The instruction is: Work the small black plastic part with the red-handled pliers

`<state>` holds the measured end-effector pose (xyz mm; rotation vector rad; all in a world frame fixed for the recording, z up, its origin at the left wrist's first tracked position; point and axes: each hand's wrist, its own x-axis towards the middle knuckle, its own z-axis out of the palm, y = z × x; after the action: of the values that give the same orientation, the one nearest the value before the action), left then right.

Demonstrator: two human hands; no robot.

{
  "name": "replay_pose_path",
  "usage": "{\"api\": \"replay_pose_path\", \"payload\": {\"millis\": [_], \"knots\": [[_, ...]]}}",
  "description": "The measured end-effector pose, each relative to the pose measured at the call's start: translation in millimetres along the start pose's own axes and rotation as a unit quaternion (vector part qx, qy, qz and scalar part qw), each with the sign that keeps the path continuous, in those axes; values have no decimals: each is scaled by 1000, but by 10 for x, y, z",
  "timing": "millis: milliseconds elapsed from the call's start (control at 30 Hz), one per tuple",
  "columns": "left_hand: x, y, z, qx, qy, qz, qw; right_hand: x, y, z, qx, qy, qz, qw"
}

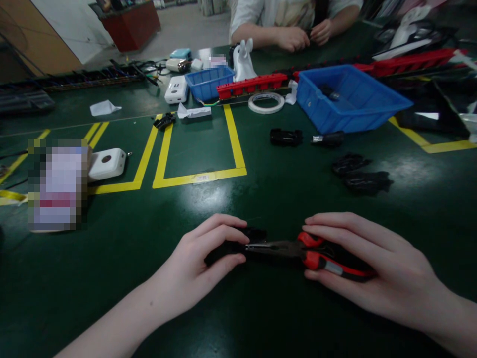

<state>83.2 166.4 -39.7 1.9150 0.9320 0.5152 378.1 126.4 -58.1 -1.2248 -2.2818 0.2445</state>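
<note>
My left hand (208, 253) is closed around a small black part (253, 233) on the green table, near the front edge. My right hand (372, 263) grips red-and-black-handled pliers (316, 256). The pliers' metal jaws (266, 246) point left and meet the black part between my hands. Much of the part is hidden by my left fingers.
Several loose black parts (359, 174) lie to the right beyond my hands, and two more (286, 137) sit near a large blue bin (350, 99). A tape roll (266, 102), a small blue basket (208, 82) and red strips (251, 84) lie further back. Another person's hands (301, 37) rest at the far edge.
</note>
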Motion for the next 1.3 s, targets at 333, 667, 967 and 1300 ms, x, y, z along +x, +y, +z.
{"api": "replay_pose_path", "payload": {"millis": [333, 667, 967, 1300], "knots": [[7, -3, 4, -6, 4, -1, 1000, 1, 37, 1, 7, 3, 5, 1000], [14, 16, -3, -12, -9, -7, 1000, 18, 18, 8, 20, 2, 10, 1000], [13, 7, -3, -16, -9, 1, 1000, 38, 4, -4, 9, 6, 4, 1000], [7, 15, -7, -18, -20, 11, 1000, 15, 38, 16, 28, 9, 15, 999]]}}
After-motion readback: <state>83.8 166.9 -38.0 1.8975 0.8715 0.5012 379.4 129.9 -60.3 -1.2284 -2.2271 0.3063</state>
